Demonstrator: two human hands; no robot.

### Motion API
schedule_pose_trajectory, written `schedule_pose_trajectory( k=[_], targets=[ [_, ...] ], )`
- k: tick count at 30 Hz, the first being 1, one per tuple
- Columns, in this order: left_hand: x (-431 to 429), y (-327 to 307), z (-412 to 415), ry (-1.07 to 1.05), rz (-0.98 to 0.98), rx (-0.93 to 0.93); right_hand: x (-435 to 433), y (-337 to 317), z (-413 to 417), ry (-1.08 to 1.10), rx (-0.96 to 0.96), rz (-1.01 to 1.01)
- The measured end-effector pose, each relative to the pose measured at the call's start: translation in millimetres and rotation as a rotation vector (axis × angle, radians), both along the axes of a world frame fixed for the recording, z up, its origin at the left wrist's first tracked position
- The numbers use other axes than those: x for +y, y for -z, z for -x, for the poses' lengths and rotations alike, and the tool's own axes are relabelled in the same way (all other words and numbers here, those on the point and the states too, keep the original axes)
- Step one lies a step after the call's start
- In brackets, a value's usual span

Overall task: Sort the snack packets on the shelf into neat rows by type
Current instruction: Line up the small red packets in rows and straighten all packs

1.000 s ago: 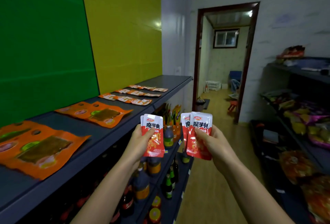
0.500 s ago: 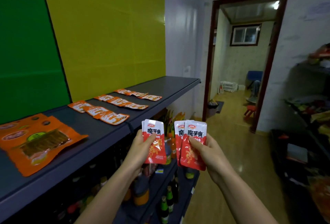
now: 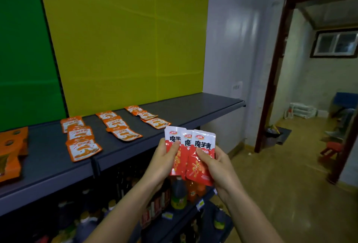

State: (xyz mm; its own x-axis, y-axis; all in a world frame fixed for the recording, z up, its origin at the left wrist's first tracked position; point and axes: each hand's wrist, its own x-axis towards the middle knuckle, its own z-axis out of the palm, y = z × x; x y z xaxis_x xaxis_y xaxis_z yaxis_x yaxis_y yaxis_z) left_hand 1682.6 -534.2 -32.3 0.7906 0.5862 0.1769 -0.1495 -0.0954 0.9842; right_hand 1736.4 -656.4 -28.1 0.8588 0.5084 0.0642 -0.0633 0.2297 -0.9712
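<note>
Just off the front edge of the dark shelf [image 3: 184,113], a person holds up a fan of three red packets [image 3: 203,145], upright and overlapping, with the printed faces turned toward them. The left hand [image 3: 162,163] grips the leftmost one, its fingers [image 3: 174,145] pinching it with the thumb laid on the front. The right hand [image 3: 219,165] grips the rightmost one the same way, thumb pressed across its red lower half. The middle one is tucked partly behind its neighbour, and I cannot tell which hand has it. Flat on the shelf lie small orange packets [image 3: 82,145] in three short rows of three, each running from near the front edge toward the back. At the shelf's far left end lie larger orange packets [image 3: 11,149], only partly in sight. Behind the shelf stand a green panel [image 3: 23,49] and a yellow panel [image 3: 126,39]. Under the shelf, bottles [image 3: 178,192] crowd a lower level. Past the shelf's right end a doorway [image 3: 319,68] opens onto another room.
</note>
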Motion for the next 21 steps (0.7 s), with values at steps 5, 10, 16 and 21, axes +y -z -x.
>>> schedule_pose_trajectory(
  k=[5, 10, 16, 21],
  targets=[
    [8.6, 1.2, -47.4, -0.055, 0.04, -0.035, 19.3, -2.3, -55.3, -0.04, -0.033, 0.03],
    [41.3, -7.6, -94.7, -0.104, 0.013, -0.075, 55.4, -11.4, -111.1, -0.103, -0.159, 0.052],
    [98.1, -39.7, -139.8, -0.281, -0.017, -0.125, 118.5, -33.7, -179.6, -0.115, -0.388, 0.205],
    [142.1, -58.7, -160.7, -0.406, 0.021, -0.184, 170.4, -40.2, -237.9, -0.185, -0.35, 0.195]
  ],
)
